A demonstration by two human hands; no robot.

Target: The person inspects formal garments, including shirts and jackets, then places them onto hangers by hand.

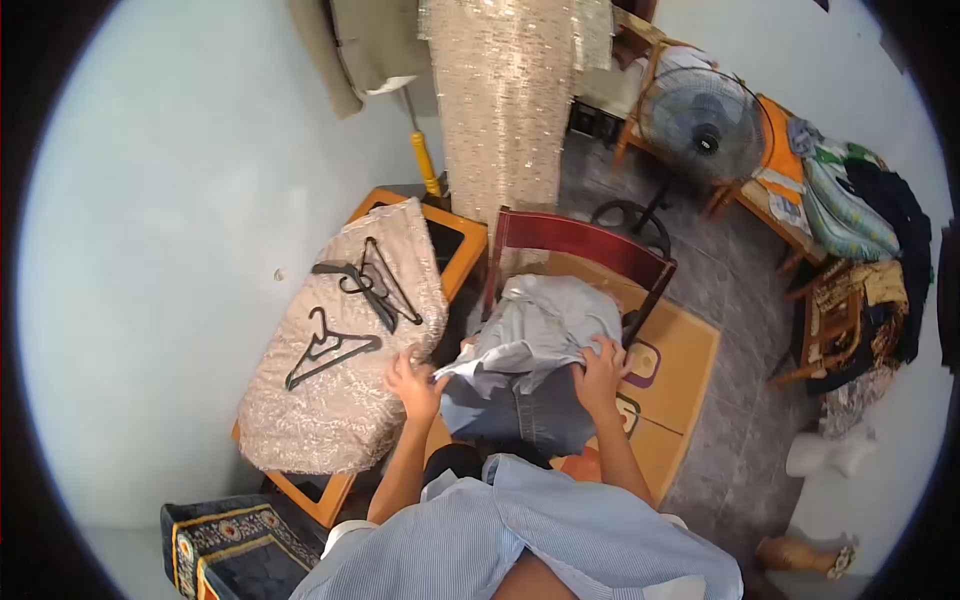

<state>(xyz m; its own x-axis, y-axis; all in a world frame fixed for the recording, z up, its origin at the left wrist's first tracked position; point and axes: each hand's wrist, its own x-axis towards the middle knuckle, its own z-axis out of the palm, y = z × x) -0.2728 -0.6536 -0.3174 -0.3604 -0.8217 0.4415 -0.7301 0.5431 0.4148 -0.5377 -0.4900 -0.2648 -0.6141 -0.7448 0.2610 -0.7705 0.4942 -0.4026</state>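
Note:
A crumpled light grey garment lies over a chair with a dark red backrest. Its near edge is between my two hands. My left hand pinches the left corner of the cloth between thumb and fingers. On the other side, my right hand has its fingers bent over the garment's right edge, gripping it. Folded blue denim lies just below the grey garment, nearer to my body. The garment's exact kind is hidden by its folds.
Left of me, a wooden table carries a sequined cloth with several black hangers on it. A sequined dress hangs ahead. A standing fan and clothes-laden chairs are at right. Flattened cardboard covers floor tiles.

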